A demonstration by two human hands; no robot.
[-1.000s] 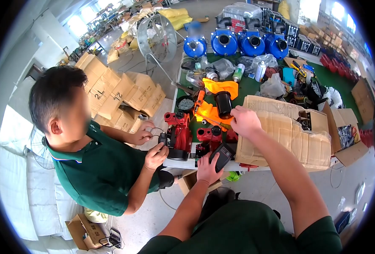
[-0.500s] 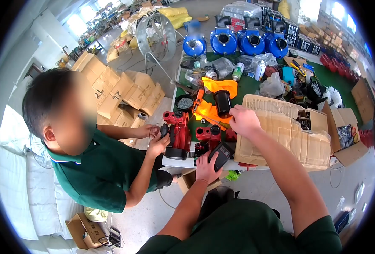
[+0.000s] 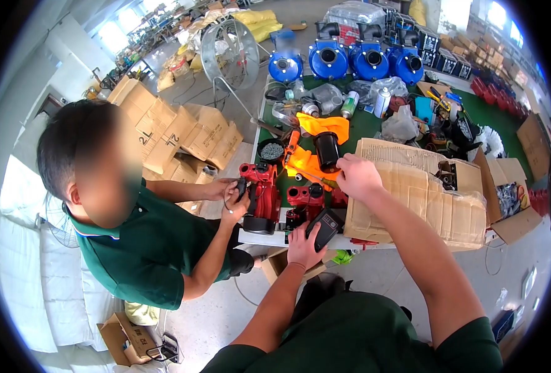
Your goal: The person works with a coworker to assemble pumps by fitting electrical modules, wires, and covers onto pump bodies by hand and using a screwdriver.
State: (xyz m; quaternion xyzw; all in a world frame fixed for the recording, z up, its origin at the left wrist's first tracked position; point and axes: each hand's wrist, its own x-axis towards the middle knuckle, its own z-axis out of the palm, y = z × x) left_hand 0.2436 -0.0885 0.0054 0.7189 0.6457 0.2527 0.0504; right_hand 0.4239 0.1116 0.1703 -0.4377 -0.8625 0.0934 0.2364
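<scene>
My left hand (image 3: pixel 305 248) grips a black rectangular plastic box (image 3: pixel 326 227) with a printed panel, tilted at the table's front edge. Just behind it stands a red pump body (image 3: pixel 306 197) with a flanged port. My right hand (image 3: pixel 359 176) is closed, fingers curled, at the left edge of a flattened cardboard piece (image 3: pixel 412 193); whatever it pinches is hidden. Close to those fingers is a black cylinder (image 3: pixel 327 152) on an orange cloth (image 3: pixel 331 126). Another red pump (image 3: pixel 263 196) with a black end stands to the left.
A co-worker (image 3: pixel 145 230) at left holds a small black part (image 3: pixel 241 186) with a wire beside the red pump. Blue pumps (image 3: pixel 328 60) line the table's back. A bowl of small grey parts (image 3: pixel 271 150), spray cans (image 3: pixel 382 103) and an open carton (image 3: pixel 509 199) are also around.
The co-worker's hands have shifted slightly, turning the small black part more upright, and their head has moved a little to the right. My own hands look unchanged.
</scene>
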